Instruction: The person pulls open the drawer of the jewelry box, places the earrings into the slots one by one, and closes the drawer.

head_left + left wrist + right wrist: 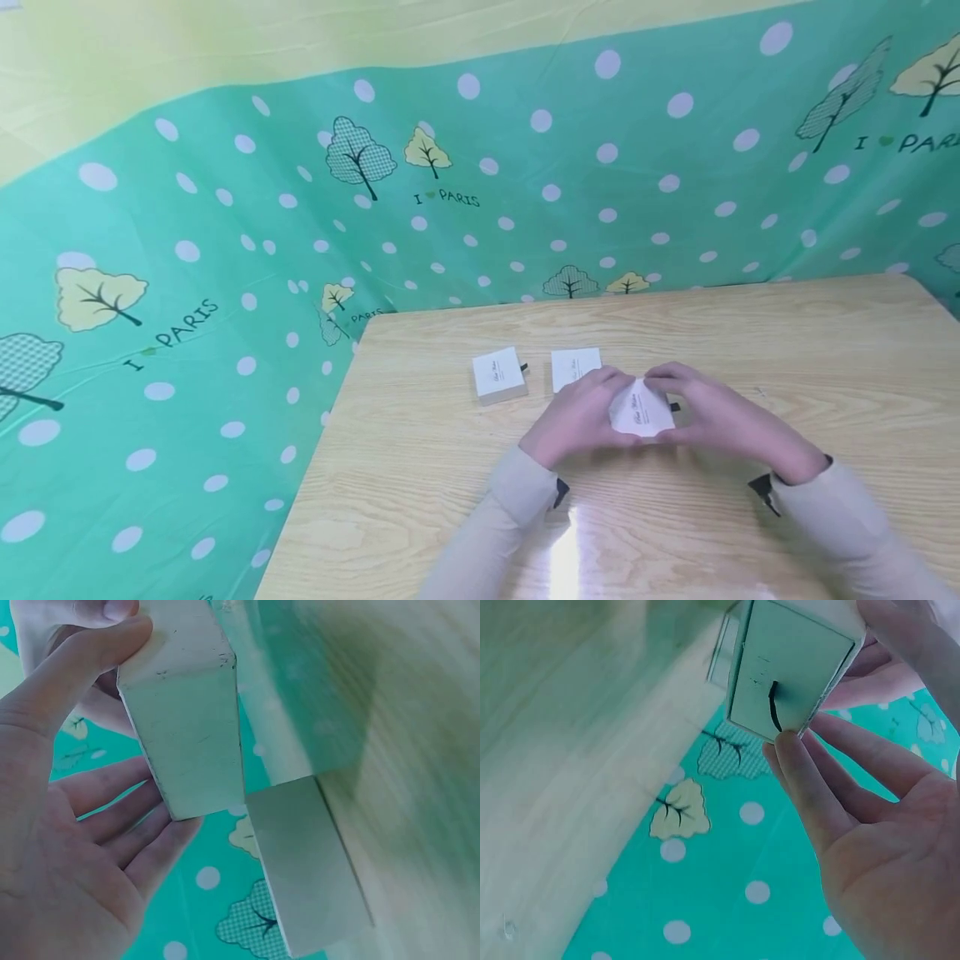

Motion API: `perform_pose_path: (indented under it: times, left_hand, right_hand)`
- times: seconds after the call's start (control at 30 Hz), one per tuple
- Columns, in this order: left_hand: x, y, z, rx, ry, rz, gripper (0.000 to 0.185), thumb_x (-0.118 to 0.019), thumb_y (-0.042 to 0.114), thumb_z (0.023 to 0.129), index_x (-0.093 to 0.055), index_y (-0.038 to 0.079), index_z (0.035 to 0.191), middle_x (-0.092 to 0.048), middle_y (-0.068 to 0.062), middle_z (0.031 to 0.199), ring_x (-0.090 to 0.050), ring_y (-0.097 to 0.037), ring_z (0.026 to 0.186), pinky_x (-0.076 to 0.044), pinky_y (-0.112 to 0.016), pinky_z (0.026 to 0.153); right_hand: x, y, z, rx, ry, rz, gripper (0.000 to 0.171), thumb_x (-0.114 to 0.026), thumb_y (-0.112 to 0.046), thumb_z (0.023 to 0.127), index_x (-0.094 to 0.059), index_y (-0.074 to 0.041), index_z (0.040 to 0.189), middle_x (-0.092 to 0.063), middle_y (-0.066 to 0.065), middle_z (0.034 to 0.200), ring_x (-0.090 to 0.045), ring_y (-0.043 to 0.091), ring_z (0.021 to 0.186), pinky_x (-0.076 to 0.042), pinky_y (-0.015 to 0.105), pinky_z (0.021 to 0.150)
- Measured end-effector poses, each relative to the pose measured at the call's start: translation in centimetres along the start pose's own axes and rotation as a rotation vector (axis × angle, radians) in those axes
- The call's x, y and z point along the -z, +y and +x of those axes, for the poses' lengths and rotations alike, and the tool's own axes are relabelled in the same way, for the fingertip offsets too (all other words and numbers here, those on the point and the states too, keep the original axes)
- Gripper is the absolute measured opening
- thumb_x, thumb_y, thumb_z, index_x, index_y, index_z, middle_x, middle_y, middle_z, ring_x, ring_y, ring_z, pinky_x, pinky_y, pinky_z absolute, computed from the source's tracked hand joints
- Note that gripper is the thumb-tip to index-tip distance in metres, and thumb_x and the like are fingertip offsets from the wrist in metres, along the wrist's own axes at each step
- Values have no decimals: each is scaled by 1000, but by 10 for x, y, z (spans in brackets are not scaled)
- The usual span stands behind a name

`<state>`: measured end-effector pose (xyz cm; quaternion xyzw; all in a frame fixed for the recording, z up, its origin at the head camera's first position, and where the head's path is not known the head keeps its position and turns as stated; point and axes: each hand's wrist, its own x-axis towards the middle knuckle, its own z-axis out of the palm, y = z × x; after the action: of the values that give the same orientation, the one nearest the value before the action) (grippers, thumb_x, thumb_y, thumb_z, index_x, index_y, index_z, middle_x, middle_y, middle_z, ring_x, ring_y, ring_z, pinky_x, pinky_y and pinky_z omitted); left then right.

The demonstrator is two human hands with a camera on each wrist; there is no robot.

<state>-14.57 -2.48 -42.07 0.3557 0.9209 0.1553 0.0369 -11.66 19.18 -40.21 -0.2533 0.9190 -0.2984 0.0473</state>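
Both hands hold one small white drawer box point(641, 408) with dark printing on its top, in front of the other boxes. My left hand point(585, 417) grips its left side, thumb on the near side in the left wrist view, fingers point(154, 847) at the far edge. My right hand point(708, 412) grips the right side, a fingertip point(791, 746) at the edge beside the black ribbon pull point(774, 705). The drawer front sits flush in the sleeve. A second white box point(574, 367) stands just behind, partly hidden by the left hand.
A third white box point(498, 373) with a black tab stands farther left on the wooden table point(420, 467). A tiny clear item point(761, 392) lies right of the hands. Green dotted cloth point(480, 242) hangs behind the table and along its left side.
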Motion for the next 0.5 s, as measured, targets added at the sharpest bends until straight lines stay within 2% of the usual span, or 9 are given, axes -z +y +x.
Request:
perform_pose_path:
  times: [0.3, 0.5]
  left_hand:
    - [2, 1, 25, -2, -3, 19, 84, -81, 48, 77, -47, 15, 146, -53, 4, 140, -53, -6, 116, -48, -16, 91]
    - [2, 0, 37, 18, -6, 5, 86, -81, 48, 78, -45, 16, 148, -46, 2, 150, -45, -11, 134, -45, -23, 104]
  right_hand:
    - [15, 12, 5, 30, 33, -6, 70, -87, -13, 73, -56, 10, 131, -52, 29, 135, -53, 47, 120, -52, 57, 93]
    - [18, 21, 9, 40, 55, -21, 68, -86, -10, 72, -57, 11, 131, -52, 30, 134, -52, 50, 121, -51, 59, 93]
